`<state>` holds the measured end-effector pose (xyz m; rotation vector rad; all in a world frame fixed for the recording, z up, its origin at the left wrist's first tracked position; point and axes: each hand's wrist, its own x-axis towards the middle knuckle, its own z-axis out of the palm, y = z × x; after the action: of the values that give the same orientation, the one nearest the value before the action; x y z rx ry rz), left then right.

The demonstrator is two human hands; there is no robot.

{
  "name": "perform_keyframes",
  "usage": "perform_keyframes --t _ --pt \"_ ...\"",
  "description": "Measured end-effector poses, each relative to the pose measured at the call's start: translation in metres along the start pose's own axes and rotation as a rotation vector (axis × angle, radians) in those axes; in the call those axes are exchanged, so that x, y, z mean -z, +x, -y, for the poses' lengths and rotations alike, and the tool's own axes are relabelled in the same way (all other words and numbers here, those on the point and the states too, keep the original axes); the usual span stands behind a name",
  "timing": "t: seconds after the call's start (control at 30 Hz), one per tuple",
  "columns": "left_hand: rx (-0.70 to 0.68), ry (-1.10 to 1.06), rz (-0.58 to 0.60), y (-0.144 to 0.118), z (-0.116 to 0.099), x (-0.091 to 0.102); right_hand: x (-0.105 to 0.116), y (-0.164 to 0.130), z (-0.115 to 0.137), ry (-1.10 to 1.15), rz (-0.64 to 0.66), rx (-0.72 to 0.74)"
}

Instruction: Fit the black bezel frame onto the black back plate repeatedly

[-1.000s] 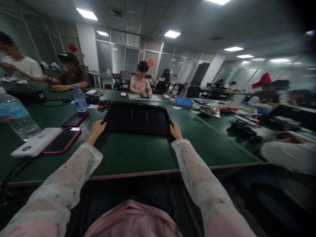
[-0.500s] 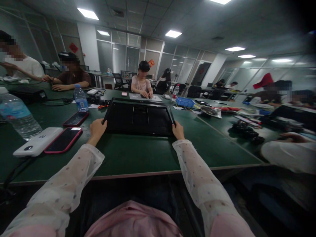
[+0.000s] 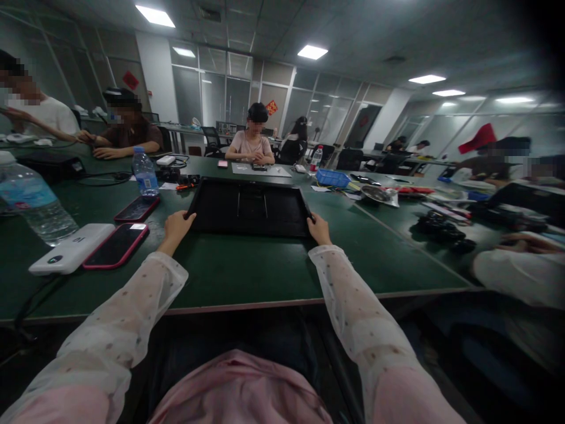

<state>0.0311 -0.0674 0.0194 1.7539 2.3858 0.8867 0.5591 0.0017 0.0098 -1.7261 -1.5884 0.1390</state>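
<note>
A black rectangular panel [image 3: 216, 209] with a raised rim, like a shallow tray or a screen's back cover, is at the middle of the green table. Two thin upright lines and a darker rectangle mark its centre. My left hand [image 3: 177, 227] is closed around its left edge, near the front corner. On the opposite side my right hand [image 3: 319, 228] grips the right edge, thumb on the rim. I cannot tell whether its underside rests fully on the table. Sheer dotted sleeves cover both my forearms.
On the left are a pink-edged phone [image 3: 115, 246], a second phone [image 3: 138, 208], a white power bank [image 3: 73, 250] and water bottles [image 3: 145, 172]. A blue basket [image 3: 332, 178] and black cables [image 3: 435, 231] lie to the right. A person [image 3: 251, 144] sits opposite.
The panel appears slightly lower and flatter, its near edge less raised, with both my hands still on its sides. The person opposite has drawn their hands closer together.
</note>
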Motion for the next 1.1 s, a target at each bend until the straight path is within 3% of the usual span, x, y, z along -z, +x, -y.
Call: perform_keyframes --t 0.3,0.57,0.7,0.8,1.0,1.1 --pt "0.001 -0.036 0.016 0.005 0.002 0.0 -0.007 0.007 -0.006 0.103 -0.018 0.033" --pt "0.12 -0.065 -0.004 0.006 0.01 0.009 0.005 0.012 -0.007 0.327 0.102 0.033" --pt "0.117 -0.048 -0.002 0.005 0.009 0.009 0.002 0.012 -0.005 0.377 0.133 0.017" --pt "0.123 -0.041 -0.017 0.001 0.004 0.009 0.0 0.011 -0.004 0.322 0.076 0.068" --pt "0.165 -0.006 -0.042 -0.009 -0.004 0.009 0.004 0.003 0.004 -0.061 -0.028 0.105" --pt "0.099 0.004 -0.147 -0.013 -0.006 0.011 0.006 0.003 0.004 -0.078 -0.102 0.11"
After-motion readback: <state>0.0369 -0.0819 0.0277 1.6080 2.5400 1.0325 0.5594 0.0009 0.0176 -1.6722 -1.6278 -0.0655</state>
